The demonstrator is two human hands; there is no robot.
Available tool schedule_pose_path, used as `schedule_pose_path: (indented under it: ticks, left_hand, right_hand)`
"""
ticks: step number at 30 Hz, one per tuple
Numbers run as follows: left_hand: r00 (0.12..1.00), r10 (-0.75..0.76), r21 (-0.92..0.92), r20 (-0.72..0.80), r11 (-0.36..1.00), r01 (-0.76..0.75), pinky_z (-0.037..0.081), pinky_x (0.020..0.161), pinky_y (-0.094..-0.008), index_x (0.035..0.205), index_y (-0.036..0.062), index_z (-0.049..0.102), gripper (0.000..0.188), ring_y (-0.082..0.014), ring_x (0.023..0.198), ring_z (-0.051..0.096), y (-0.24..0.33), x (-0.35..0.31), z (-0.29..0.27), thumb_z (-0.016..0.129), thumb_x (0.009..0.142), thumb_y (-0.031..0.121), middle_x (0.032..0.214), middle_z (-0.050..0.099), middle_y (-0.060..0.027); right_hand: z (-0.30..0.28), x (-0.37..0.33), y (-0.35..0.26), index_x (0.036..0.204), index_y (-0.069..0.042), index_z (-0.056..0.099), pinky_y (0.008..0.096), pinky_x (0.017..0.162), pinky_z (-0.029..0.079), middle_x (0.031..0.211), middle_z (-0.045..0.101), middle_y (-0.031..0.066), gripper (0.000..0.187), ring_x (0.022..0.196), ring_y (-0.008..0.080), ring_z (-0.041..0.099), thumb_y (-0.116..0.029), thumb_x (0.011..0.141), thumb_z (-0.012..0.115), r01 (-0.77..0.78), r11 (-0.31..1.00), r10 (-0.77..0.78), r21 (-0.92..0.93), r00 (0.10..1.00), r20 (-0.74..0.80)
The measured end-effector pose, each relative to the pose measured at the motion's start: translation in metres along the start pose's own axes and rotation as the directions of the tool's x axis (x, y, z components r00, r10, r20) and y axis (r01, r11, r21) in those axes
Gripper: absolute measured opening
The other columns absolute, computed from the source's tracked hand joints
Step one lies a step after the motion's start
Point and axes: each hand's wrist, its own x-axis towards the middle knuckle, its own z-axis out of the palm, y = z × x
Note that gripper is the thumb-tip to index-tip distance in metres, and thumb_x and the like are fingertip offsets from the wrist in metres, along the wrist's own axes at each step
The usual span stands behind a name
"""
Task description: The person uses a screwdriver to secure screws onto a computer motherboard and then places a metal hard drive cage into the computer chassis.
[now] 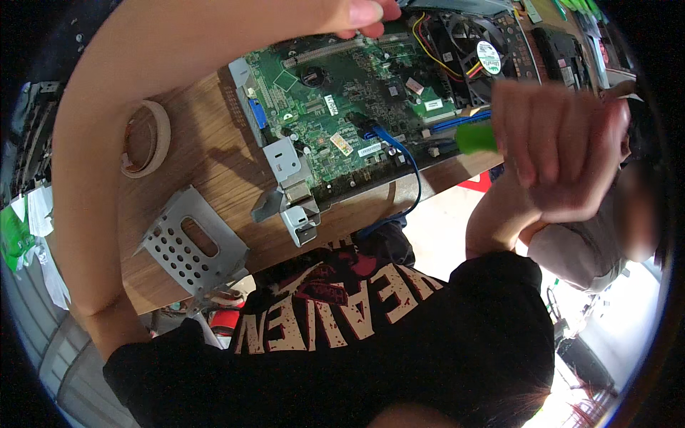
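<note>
A green motherboard [335,107] lies on the table in front of me, with a blue cable [410,160] looping off its near edge. My left hand [367,16] reaches across to the board's far side. Its fingers are curled near a metal edge, partly cut off by the picture's top, and whatever they hold is hidden. At the right, my right hand [560,146] is closed and smeared by motion. A bright green piece [477,138] sticks out of its left side, perhaps a handle; its kind cannot be made out. Behind that hand sits a black cooling fan [471,50].
A perforated metal bracket [193,242] lies at the table's near left, below a roll of tape [150,139]. Metal port brackets [285,160] edge the board's left side. A dark flat part [560,57] rests at the far right. Another person [592,242] is close on my right.
</note>
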Motion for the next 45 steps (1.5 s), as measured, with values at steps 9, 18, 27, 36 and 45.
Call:
schedule_pose_path:
  ticks: [9,18,27,36,45]
  left_hand:
    - [0.963,-0.011,0.251,-0.268,0.964,0.081,0.050,0.073,-0.0230,0.100,-0.0019,0.065,0.022,-0.0141,0.083,0.064,0.006,0.001,0.038,0.055,0.089,0.015,0.091,0.067,-0.0109]
    - [0.922,-0.153,0.293,-0.355,0.918,0.265,0.044,0.085,-0.0266,0.103,0.0006,0.062,0.025,-0.0129,0.093,0.057,-0.025,-0.139,-0.008,0.052,0.091,0.020,0.094,0.064,-0.0058]
    - [0.846,-0.351,0.446,-0.401,0.732,0.515,0.046,0.081,-0.0371,0.103,0.0019,0.061,0.033,-0.0324,0.094,0.058,-0.022,-0.239,0.148,0.070,0.073,0.012,0.099,0.062,-0.0149]
    - [0.539,-0.183,0.292,-0.822,0.678,0.675,0.046,0.071,-0.0303,0.093,-0.0005,0.062,0.013,-0.0198,0.077,0.060,0.000,-0.250,0.130,0.060,0.081,0.004,0.082,0.062,-0.0122]
    - [0.366,-0.322,-0.266,-0.873,0.944,0.198,0.040,0.089,-0.0310,0.114,-0.0040,0.053,0.032,-0.0181,0.098,0.054,-0.008,-0.287,0.035,0.055,0.087,0.011,0.108,0.057,-0.0105]
  right_hand:
    - [0.028,-0.023,-0.006,0.059,-0.015,0.040,0.0252,0.040,0.031,0.048,0.038,-0.0017,0.049,0.038,0.0095,0.034,-0.039,0.099,0.023,0.087,0.996,-0.084,-0.026,0.993,0.085]
    - [0.036,-0.060,-0.008,0.058,-0.014,0.029,0.0277,0.045,0.027,0.048,0.026,0.0003,0.047,0.043,0.0116,0.026,-0.038,0.097,0.034,0.100,0.933,-0.322,-0.346,0.662,-0.677]
    - [0.015,-0.096,-0.040,0.050,-0.018,0.026,0.0276,0.047,0.023,0.043,0.025,-0.0026,0.048,0.039,0.0091,0.024,-0.033,0.096,0.032,0.368,0.919,-0.364,-0.140,0.659,-0.658]
    - [-0.009,-0.113,-0.042,0.052,-0.018,0.027,0.0258,0.045,0.023,0.042,0.027,-0.0019,0.046,0.038,0.0090,0.026,-0.030,0.095,0.033,0.373,0.917,-0.362,-0.143,0.622,-0.694]
    - [-0.068,-0.150,-0.047,0.052,-0.020,0.034,0.0203,0.053,0.033,0.042,0.033,-0.0067,0.043,0.040,0.0056,0.031,-0.026,0.094,0.036,0.407,0.783,-0.086,0.470,0.820,-0.566]
